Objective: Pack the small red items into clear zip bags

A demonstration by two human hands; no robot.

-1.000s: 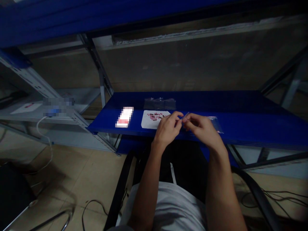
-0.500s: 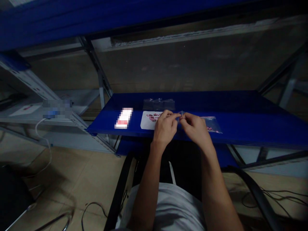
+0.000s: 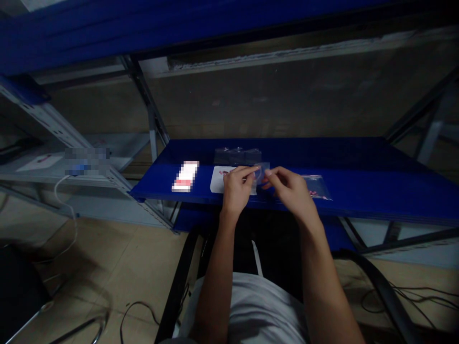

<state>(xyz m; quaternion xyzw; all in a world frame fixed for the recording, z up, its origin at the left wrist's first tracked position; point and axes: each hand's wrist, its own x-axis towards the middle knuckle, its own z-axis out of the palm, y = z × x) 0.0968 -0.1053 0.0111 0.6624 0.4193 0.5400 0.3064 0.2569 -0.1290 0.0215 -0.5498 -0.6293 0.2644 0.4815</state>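
Between my two hands, above the blue shelf, is a small clear plastic bag [image 3: 263, 173]. My left hand [image 3: 237, 187] pinches its left side, over a white sheet [image 3: 217, 182] with small pink and dark pieces on it. At the bag's right edge, my right hand [image 3: 289, 185] has its thumb and fingertips closed on the plastic. Just right of that hand lies a larger clear zip bag [image 3: 320, 185] with several small pink pieces inside. My left hand and forearm partly cover the sheet.
Several flat clear bags [image 3: 238, 156] lie behind the sheet. A bright blurred-out rectangle [image 3: 185, 177] rests at the left of the blue shelf [image 3: 362, 177]. Metal uprights [image 3: 152, 122] stand at the left, and chair armrests [image 3: 373, 277] flank me.
My hands have drawn slightly apart, the left one shifting left. The small bag, bunched at my fingertips before, is now spread out between them.
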